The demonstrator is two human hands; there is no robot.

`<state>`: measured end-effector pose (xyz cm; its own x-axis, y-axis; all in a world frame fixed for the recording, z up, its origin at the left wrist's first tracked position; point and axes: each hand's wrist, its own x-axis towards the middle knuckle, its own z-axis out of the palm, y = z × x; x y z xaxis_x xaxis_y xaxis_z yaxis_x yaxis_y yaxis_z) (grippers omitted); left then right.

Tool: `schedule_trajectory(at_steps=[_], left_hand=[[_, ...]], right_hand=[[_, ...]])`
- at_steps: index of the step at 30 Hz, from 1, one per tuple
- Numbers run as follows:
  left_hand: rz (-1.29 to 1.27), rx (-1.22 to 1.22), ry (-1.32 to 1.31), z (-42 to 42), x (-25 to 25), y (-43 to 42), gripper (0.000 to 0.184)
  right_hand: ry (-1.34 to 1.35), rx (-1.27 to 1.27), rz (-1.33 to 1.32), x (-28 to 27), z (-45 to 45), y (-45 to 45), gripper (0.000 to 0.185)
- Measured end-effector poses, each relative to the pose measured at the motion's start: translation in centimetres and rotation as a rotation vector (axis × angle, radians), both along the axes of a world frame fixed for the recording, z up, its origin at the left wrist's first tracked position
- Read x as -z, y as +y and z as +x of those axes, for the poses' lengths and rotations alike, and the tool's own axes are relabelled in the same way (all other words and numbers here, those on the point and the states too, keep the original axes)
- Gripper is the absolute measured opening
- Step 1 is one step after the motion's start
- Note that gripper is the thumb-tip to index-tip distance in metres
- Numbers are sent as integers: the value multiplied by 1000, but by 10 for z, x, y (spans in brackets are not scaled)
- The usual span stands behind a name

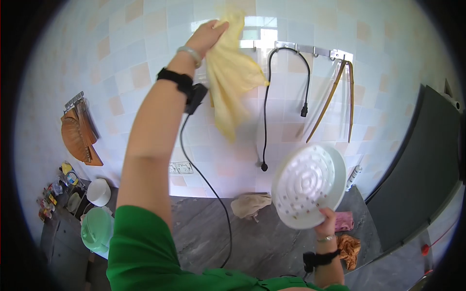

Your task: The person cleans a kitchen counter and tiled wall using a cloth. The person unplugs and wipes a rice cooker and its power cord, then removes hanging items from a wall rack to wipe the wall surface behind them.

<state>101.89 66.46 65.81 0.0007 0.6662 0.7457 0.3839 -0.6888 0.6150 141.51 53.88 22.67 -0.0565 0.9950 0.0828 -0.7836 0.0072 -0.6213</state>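
Observation:
My left hand [208, 36] is raised high against the tiled wall, its fingers closed on a yellow cloth [225, 72]. The cloth hangs down from the fingers in loose folds, its edges blurred. It is beside a metal hook rail [310, 49]; whether it touches a hook I cannot tell. Lower down, my right hand [326, 222] grips the rim of a white perforated steamer tray [308, 186], tilted with its holed face partly toward me above the counter.
From the rail hang a black power cord [266, 106] and bamboo tongs [350, 97]. A beige cloth [250, 205], a pink cloth [343, 221] and a brown cloth [349, 250] lie on the grey counter [194, 233]. A green basin [97, 229] and white bucket [99, 192] stand left.

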Motion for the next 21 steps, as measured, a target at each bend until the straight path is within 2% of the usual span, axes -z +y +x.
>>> schedule_trajectory(at_steps=[2,4,6,9,12,15,18,21], left_hand=[[-417,-23,291,-10,18,-30,45],[-313,150,824,-26,74,-27,48],[-546,-314,956,-20,119,-41,44],[-312,-570,631,-52,143,-16,47],[-181,-828,327,-60,118,13,46],[-123,-807,349,-62,96,43,49],[-188,-732,316,-55,77,55,51],[19,-772,253,-46,64,60,42]], right_hand=[[-43,10,-36,21,25,-23,55],[-96,3,-73,37,39,-43,55],[-173,-26,-121,52,41,-54,55],[-281,-122,-150,62,35,-57,54],[-316,-165,-150,52,7,-60,53],[-351,-238,-102,42,-5,-61,53],[-340,-255,-93,38,-4,-64,51],[-354,-203,-129,47,7,-70,50]])
